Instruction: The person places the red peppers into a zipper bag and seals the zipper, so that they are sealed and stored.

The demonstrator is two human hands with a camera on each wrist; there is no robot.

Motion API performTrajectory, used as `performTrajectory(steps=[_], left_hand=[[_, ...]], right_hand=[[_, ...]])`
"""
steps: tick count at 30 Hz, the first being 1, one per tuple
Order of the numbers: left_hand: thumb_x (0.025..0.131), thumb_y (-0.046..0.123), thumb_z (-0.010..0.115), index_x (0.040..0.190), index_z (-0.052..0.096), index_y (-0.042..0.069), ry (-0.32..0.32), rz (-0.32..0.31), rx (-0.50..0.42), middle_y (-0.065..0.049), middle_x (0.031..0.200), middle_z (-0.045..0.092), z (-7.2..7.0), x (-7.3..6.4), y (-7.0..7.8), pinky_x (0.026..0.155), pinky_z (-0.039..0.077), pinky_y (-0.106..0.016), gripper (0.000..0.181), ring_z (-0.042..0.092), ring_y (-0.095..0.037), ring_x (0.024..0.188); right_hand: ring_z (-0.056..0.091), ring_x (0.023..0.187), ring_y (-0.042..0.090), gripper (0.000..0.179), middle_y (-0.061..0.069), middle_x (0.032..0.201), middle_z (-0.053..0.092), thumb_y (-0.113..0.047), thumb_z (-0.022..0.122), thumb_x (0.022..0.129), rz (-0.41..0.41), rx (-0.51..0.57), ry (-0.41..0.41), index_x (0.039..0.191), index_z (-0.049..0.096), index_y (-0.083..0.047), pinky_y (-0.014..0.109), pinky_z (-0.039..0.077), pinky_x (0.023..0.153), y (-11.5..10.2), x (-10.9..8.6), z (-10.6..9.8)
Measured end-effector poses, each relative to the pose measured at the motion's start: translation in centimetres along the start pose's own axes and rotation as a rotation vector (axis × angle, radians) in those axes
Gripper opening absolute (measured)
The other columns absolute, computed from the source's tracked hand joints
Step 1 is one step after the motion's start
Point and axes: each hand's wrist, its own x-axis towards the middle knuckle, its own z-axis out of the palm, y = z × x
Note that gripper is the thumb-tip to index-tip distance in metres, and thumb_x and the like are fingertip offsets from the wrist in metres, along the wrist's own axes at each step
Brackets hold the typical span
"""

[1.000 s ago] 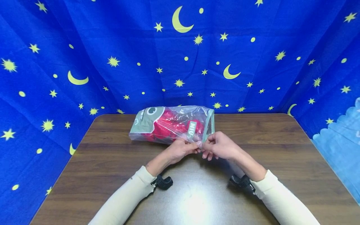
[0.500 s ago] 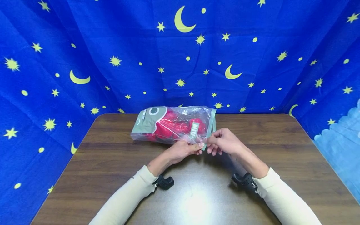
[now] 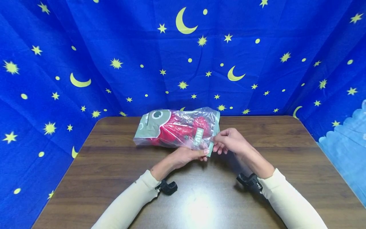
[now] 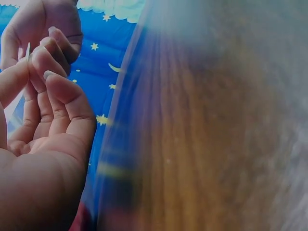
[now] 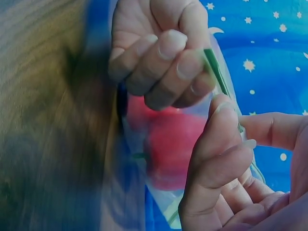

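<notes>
A clear plastic zip bag with a grey-green cartoon face printed at its left end lies across the far part of the table. Red contents show through it. My left hand pinches the near right corner of the bag, thumb on top. Just beyond that, my right hand pinches the bag's green edge strip between thumb and forefinger. In the left wrist view, the fingers of both hands are close together and the strip appears edge-on.
The brown wooden table runs up to a blue curtain with yellow moons and stars. A light blue scalloped cloth hangs at the right side. Black wrist mounts sit at both cuffs.
My right hand has slid along the green edge, away from the near corner, so more of the strip shows there. My left hand has shifted slightly right and nearer, keeping its pinch.
</notes>
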Motion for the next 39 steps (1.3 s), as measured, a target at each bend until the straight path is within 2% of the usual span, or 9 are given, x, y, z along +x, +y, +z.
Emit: performTrajectory(steps=[5,11,13,16,20,27,31,35,39], left_hand=[[0.102,0.000,0.066,0.103,0.070,0.004,-0.006,0.010,0.037,-0.001,0.084,0.073,0.2,0.0,-0.3,0.075,0.055,-0.026,0.006,0.069,-0.014,0.077],[0.101,0.011,0.071,0.101,0.073,0.008,-0.014,-0.075,0.117,0.002,0.081,0.075,0.6,-0.2,-0.7,0.076,0.053,-0.026,0.003,0.068,-0.014,0.077],[0.101,0.010,0.071,0.102,0.072,0.008,-0.023,-0.083,0.108,0.001,0.082,0.076,0.8,-0.2,-0.9,0.077,0.053,-0.027,0.003,0.069,-0.015,0.078],[0.101,0.008,0.071,0.105,0.071,0.007,-0.029,-0.071,0.085,0.000,0.082,0.075,1.0,-0.1,-1.2,0.076,0.053,-0.028,0.004,0.069,-0.016,0.078],[0.101,0.009,0.071,0.107,0.071,0.007,-0.014,-0.072,0.074,0.000,0.084,0.076,1.0,0.0,-1.3,0.075,0.052,-0.027,0.007,0.070,-0.015,0.079],[0.101,0.007,0.070,0.106,0.071,0.006,-0.026,-0.055,0.091,0.001,0.082,0.075,1.1,0.1,-1.4,0.075,0.053,-0.027,0.005,0.069,-0.014,0.078],[0.102,0.009,0.070,0.102,0.073,0.010,-0.018,-0.067,0.074,0.003,0.082,0.076,1.1,-0.1,-1.4,0.078,0.054,-0.026,0.003,0.070,-0.013,0.078],[0.102,0.006,0.068,0.102,0.071,0.008,-0.053,-0.075,0.048,0.002,0.082,0.075,1.0,-0.2,-1.4,0.078,0.054,-0.027,0.003,0.069,-0.014,0.079],[0.101,0.010,0.069,0.101,0.072,0.007,-0.074,-0.107,0.104,0.001,0.083,0.075,0.9,-0.2,-1.4,0.080,0.053,-0.026,0.004,0.068,-0.015,0.080]], right_hand=[[0.066,0.058,0.015,0.021,0.011,0.073,0.075,-0.014,0.067,0.099,-0.001,0.022,0.036,0.096,0.073,0.006,0.027,0.048,0.052,0.7,0.6,-0.6],[0.064,0.056,0.012,0.022,0.006,0.067,0.071,-0.012,0.063,0.103,-0.016,0.108,0.106,0.090,0.071,0.004,0.024,0.046,0.050,1.8,1.6,-1.4],[0.064,0.056,0.012,0.025,0.005,0.066,0.070,-0.017,0.064,0.104,-0.001,0.117,0.075,0.087,0.070,0.001,0.024,0.047,0.051,2.0,1.8,-1.6],[0.066,0.058,0.013,0.027,0.006,0.068,0.071,-0.022,0.065,0.104,0.016,0.106,-0.034,0.087,0.070,-0.002,0.025,0.049,0.053,2.1,1.8,-1.9],[0.065,0.060,0.014,0.020,0.008,0.072,0.072,-0.018,0.066,0.102,0.004,0.080,-0.173,0.090,0.069,-0.002,0.025,0.049,0.054,2.2,1.8,-2.3],[0.065,0.062,0.013,0.014,0.007,0.073,0.072,-0.014,0.070,0.100,0.009,0.063,-0.299,0.094,0.068,-0.002,0.024,0.048,0.055,2.7,1.8,-3.1],[0.062,0.061,0.012,0.014,0.004,0.072,0.070,-0.015,0.070,0.100,-0.007,0.091,-0.305,0.092,0.068,-0.004,0.024,0.046,0.055,2.8,1.8,-3.1],[0.060,0.060,0.010,0.014,0.001,0.069,0.068,-0.013,0.067,0.101,0.013,0.144,-0.272,0.088,0.068,-0.007,0.022,0.044,0.055,3.2,2.1,-3.1],[0.061,0.060,0.008,0.016,0.000,0.068,0.068,-0.011,0.065,0.102,0.037,0.204,-0.209,0.088,0.071,-0.008,0.021,0.045,0.054,3.8,2.6,-3.4]])
